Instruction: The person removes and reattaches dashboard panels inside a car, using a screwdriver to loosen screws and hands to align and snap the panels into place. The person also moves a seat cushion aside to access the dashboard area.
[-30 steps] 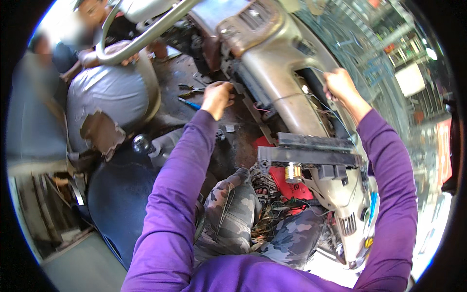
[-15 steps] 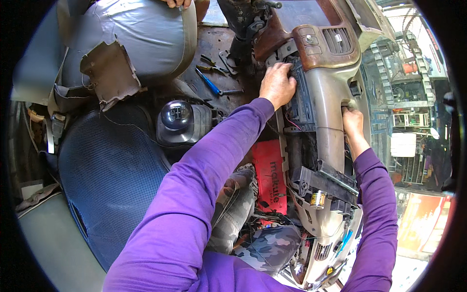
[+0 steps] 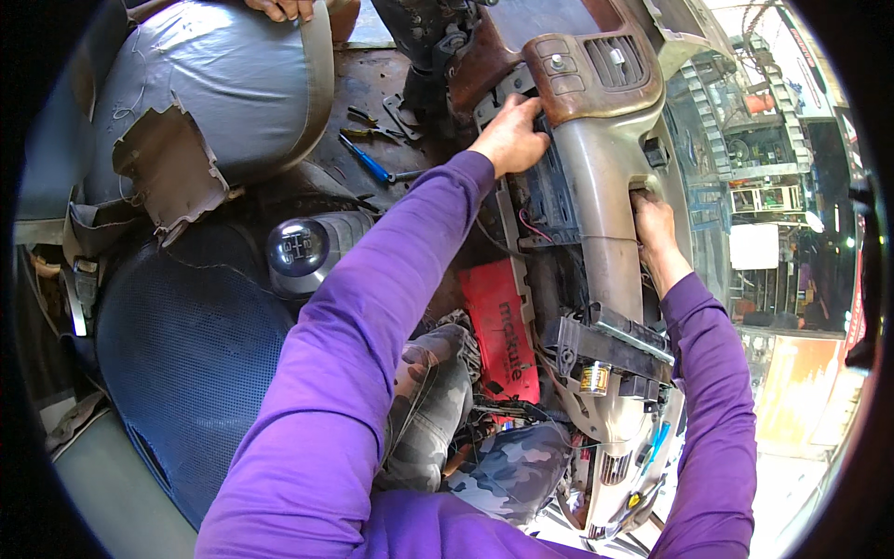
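Note:
A beige dashboard (image 3: 610,265) runs up the right half of the view, with a brown wood-look vent panel (image 3: 593,76) at its upper end. My left hand (image 3: 512,137) is bent around the edge just below that panel, over a dark slotted frame (image 3: 551,191); some fingertips are hidden behind the edge. Farther right, my right hand (image 3: 656,225) hooks its fingers into a recess in the dashboard's top, where their tips cannot be seen. A pink wire (image 3: 531,224) hangs loose by the frame.
A red flat case (image 3: 500,326) lies below the dashboard. Pliers (image 3: 377,133) and a blue-handled screwdriver (image 3: 366,160) are on the floor beyond the gear knob (image 3: 298,248). Another person's hand (image 3: 282,7) rests on the grey seat (image 3: 209,84). A windscreen (image 3: 712,186) borders the dashboard.
The whole view has shifted, so the scene sits farther left. My left hand's fingers have tucked closer under the vent panel's edge. My right hand stays in the recess.

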The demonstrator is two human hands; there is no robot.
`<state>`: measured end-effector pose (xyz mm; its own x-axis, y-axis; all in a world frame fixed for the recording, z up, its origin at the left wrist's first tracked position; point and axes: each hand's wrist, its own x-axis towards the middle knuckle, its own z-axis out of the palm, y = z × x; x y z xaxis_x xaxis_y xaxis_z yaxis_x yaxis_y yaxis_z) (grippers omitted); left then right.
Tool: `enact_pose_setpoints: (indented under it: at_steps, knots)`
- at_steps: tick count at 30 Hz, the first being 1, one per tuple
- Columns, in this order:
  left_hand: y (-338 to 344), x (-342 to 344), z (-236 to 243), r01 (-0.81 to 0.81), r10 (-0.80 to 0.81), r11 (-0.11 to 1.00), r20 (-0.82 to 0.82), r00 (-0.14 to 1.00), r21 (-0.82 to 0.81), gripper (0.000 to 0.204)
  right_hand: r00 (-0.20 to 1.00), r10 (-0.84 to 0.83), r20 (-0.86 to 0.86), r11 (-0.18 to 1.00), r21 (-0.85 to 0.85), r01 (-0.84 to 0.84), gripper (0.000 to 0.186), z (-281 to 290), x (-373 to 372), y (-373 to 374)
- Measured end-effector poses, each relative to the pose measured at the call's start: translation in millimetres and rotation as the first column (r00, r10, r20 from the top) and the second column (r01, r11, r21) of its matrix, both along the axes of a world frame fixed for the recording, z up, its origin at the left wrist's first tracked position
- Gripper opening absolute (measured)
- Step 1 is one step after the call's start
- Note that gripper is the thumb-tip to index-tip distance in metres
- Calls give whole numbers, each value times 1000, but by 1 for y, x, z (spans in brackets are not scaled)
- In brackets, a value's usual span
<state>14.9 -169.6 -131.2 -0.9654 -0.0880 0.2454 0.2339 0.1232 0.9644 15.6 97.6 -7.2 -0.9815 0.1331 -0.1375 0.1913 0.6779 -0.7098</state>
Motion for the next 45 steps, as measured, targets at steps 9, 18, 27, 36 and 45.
enact_pose_setpoints:
  at_steps: [9,18,27,36,45]
  knots:
    - [-3,-14,-5,152,-175,976,142,974,157,62,995,-91,-28,993,-73,88,29,-12,-12,4]
    - [11,-12,-7,61,-81,970,76,994,235,48,968,156,197,954,-286,-96,36,-1,-6,24]
    - [55,39,-2,-381,394,914,-77,916,142,26,962,178,208,927,-364,-92,34,-2,-8,21]
    - [41,35,-11,57,-76,921,34,997,385,31,974,193,121,981,11,-196,28,11,-6,21]
    - [38,37,-43,-328,221,853,288,932,407,25,984,149,-97,799,598,-62,44,9,-3,-16]
